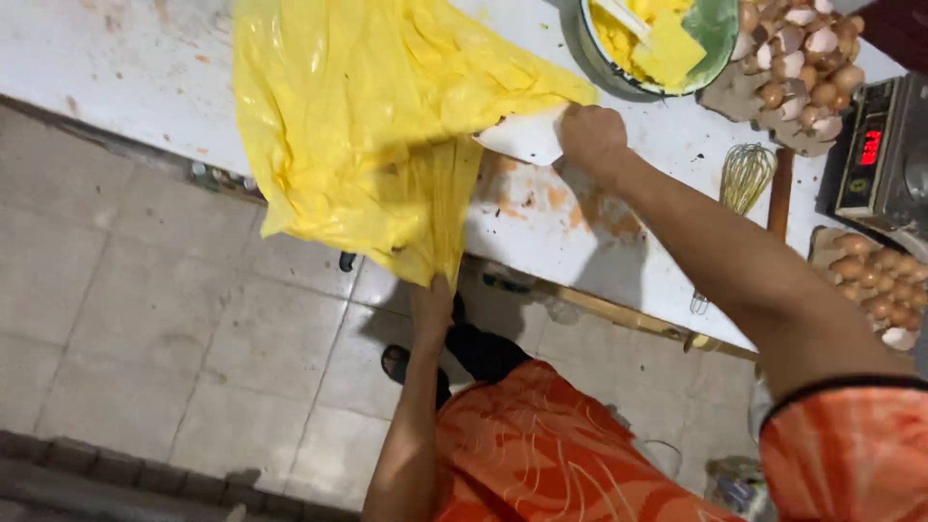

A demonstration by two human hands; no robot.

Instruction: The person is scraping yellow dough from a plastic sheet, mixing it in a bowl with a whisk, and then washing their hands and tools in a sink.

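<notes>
A large yellow plastic bag [358, 116] lies on the white table [126, 68] and hangs over its front edge. My left hand [432, 295] is below the table edge, shut on the hanging lower end of the bag. My right hand [592, 138] rests on the table and grips a white flat scraper [527, 135] whose edge is pressed against the bag.
A bowl with yellow batter and a spatula [667, 43] stands at the back. Eggshells on a tray [802, 58], a wire whisk [742, 179], a digital scale [880, 155] and a tray of whole eggs [875, 280] lie at the right. Tiled floor [145, 329] lies below.
</notes>
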